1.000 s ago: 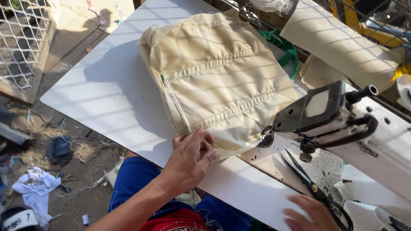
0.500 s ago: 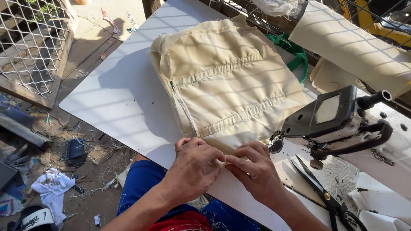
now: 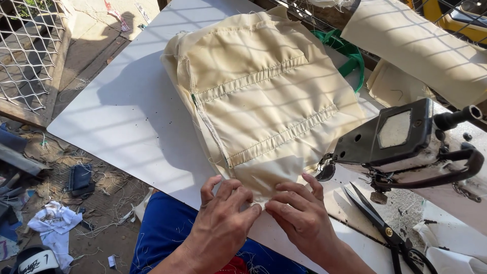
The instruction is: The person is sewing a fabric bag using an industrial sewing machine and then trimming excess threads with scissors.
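Hands — left hand (image 3: 223, 223), right hand (image 3: 299, 215) — pinch cream fabric cover's (image 3: 264, 96) near edge.

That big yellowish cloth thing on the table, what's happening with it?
A person sits at a white table with a cream fabric cover spread on it. Both hands pinch its near edge: the left hand and right hand meet at one spot. A sewing machine stands just to the right, and black scissors lie beside it, untouched.

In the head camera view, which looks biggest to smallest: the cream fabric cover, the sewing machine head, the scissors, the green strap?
1. cream fabric cover
2. sewing machine head
3. scissors and green strap: they look alike in size, both partly hidden, so no ranking.
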